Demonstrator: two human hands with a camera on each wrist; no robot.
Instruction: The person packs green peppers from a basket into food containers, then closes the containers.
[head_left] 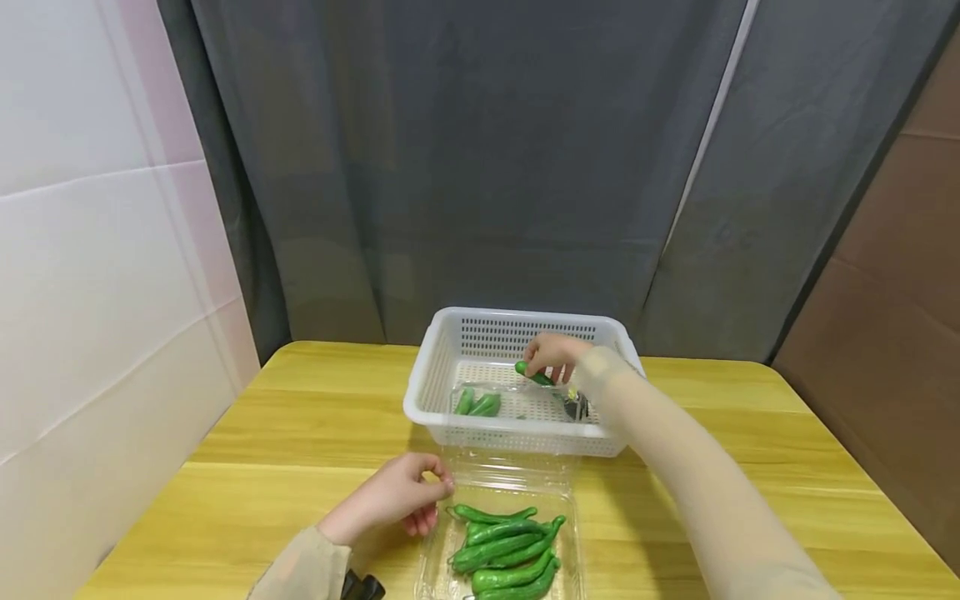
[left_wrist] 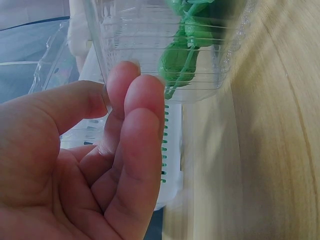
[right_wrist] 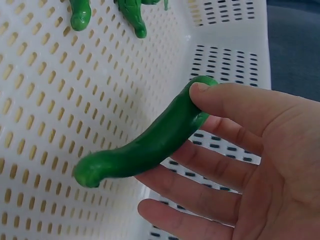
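A: Your right hand [right_wrist: 250,165] pinches a green pepper [right_wrist: 145,145]; note its skin: smooth, waxy, faint sheen, like moulded plastic.

B: And the basket [head_left: 450,333]?

A: White plastic, perforated, satin finish. Your left hand [head_left: 393,496] touches the clear tray [left_wrist: 150,50]: thin ribbed transparent plastic, glossy. Table [head_left: 300,433]: yellow wood grain, smooth, lightly glossy. Curtain [head_left: 465,167]: grey cloth, matt.

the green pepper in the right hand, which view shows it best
The right wrist view: the green pepper fills the frame, pinched between thumb and fingers of the right hand over the white basket. The head view shows only a small end of it. The left wrist view misses it.
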